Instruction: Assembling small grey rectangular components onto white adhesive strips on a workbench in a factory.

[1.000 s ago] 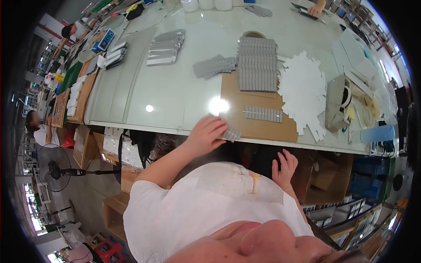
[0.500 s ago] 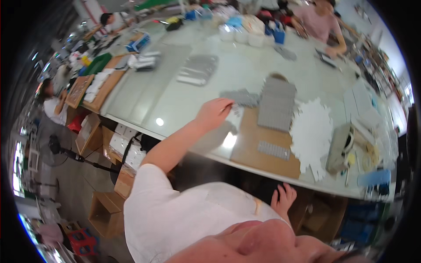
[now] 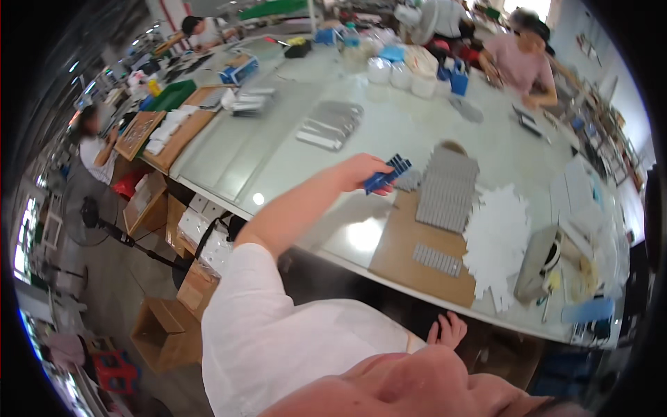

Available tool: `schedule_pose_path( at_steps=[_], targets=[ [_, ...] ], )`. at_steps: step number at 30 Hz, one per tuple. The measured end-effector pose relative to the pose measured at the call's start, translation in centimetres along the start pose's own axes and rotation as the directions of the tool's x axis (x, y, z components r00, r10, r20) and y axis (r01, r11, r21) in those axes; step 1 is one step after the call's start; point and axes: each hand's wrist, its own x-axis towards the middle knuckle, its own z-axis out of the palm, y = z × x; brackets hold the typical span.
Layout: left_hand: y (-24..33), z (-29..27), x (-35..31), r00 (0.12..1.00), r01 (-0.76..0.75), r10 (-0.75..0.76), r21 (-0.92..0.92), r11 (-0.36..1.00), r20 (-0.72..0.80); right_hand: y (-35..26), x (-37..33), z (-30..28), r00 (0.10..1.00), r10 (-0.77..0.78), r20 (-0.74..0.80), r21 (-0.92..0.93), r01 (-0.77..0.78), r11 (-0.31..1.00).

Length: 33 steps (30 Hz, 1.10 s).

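My left hand (image 3: 361, 174) is above the table, fingers closed on a strip of dark blue segments (image 3: 388, 175) with light lines between them. The strip is tilted, and its near end is partly covered by my fingers. Just beyond it lies a small grey segmented sheet (image 3: 410, 181). To its right, a stack of grey segmented sheets (image 3: 448, 189) rests on a brown board (image 3: 396, 254), with one short grey segmented strip (image 3: 436, 259) nearer me. Down below the table's front edge, my right hand (image 3: 450, 330) has its fingers apart and holds nothing.
White jagged-edged sheets (image 3: 497, 243) lie right of the board, beside a beige tape dispenser (image 3: 545, 260). Farther off are grey flat pieces (image 3: 330, 125), white tubs (image 3: 401, 76) and a blue holder (image 3: 458, 78). A person (image 3: 521, 62) works across the table. Cardboard boxes (image 3: 163, 333) stand at floor left.
A dark blue segmented strip now shows in my left hand, where only a thin edge showed earlier. The white strip with marks by the hand is gone from view. My right hand stays low.
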Motion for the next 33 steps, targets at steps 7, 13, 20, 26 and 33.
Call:
schedule_pose_path(
  at_steps=[7, 13, 20, 26, 33],
  targets=[
    [-1.9, -0.9, -2.1, 0.986, 0.166, -0.165, -0.075, 0.983, 0.02, -0.8, 0.9, -0.5, 0.998, 0.054, 0.029, -0.017, -0.054, 0.998],
    [-0.1, -1.6, 1.8, 0.903, -0.183, 0.394, 0.673, 0.717, -0.174, -1.2, 0.5, -1.1, 0.998, 0.053, 0.032, 0.018, -0.054, 0.998],
    [-5.7, 1.6, 4.3, 0.741, -0.286, 0.601, 0.951, -0.118, 0.298, -1.8, 0.5, -1.3, 0.996, 0.084, 0.018, 0.016, -0.085, 0.996],
    [-8.4, 6.5, -2.3, 0.677, -0.582, 0.557, 0.813, 0.003, 0.482, -1.4, 1.2, -1.0, 0.995, 0.102, -0.013, 0.03, -0.102, 0.994],
    [-13.0, 11.6, -7.9, 0.662, -0.63, 0.453, 0.771, -0.096, 0.597, -1.8, 1.5, -0.8, 0.994, 0.111, -0.008, 0.017, -0.11, 0.994]
  ],
)
